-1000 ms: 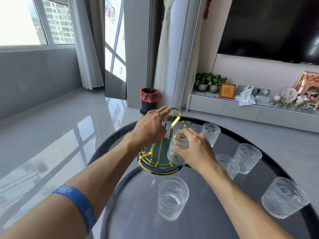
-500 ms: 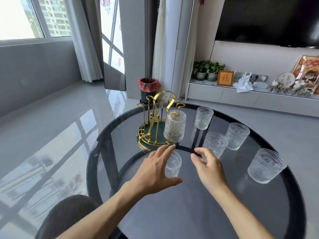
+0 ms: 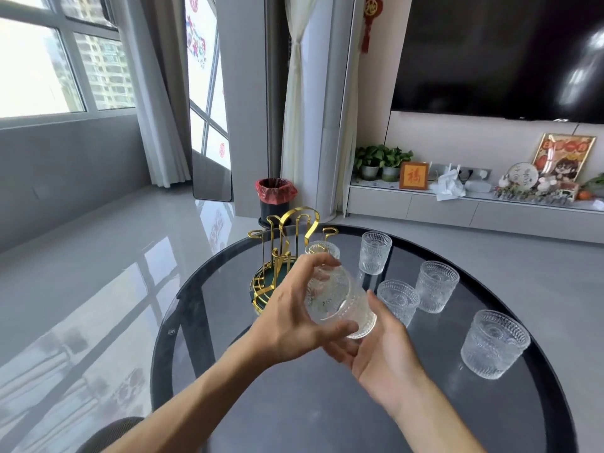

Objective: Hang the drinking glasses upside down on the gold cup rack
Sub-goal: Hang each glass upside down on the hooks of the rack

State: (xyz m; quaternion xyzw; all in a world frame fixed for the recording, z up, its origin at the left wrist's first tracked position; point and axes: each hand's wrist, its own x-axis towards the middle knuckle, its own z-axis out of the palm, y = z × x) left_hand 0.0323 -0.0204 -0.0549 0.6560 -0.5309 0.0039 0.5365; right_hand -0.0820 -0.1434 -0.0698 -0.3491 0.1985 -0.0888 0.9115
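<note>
A ribbed clear glass (image 3: pixel 340 300) is lifted above the table, tilted with its base toward the rack. My left hand (image 3: pixel 287 317) grips it from the left, and my right hand (image 3: pixel 376 348) cups it from below and the right. The gold cup rack (image 3: pixel 287 243) with its green base stands at the table's far left. One glass (image 3: pixel 324 250) hangs upside down on the rack, partly hidden behind my fingers. Several more glasses stand upright on the right: a far glass (image 3: pixel 375 252), a middle-right glass (image 3: pixel 436 286), a middle glass (image 3: pixel 399 300) and a near-right glass (image 3: pixel 493 343).
The round dark glass table (image 3: pixel 294 403) has a black rim. A chair back (image 3: pixel 111 434) shows at the bottom left. Beyond the table stand a bin with a red liner (image 3: pixel 276 199) and a low TV cabinet (image 3: pixel 457 210).
Both hands dropped from the rack to the nearest upright glass, then lifted and tilted it between them. One glass stayed hanging on the rack.
</note>
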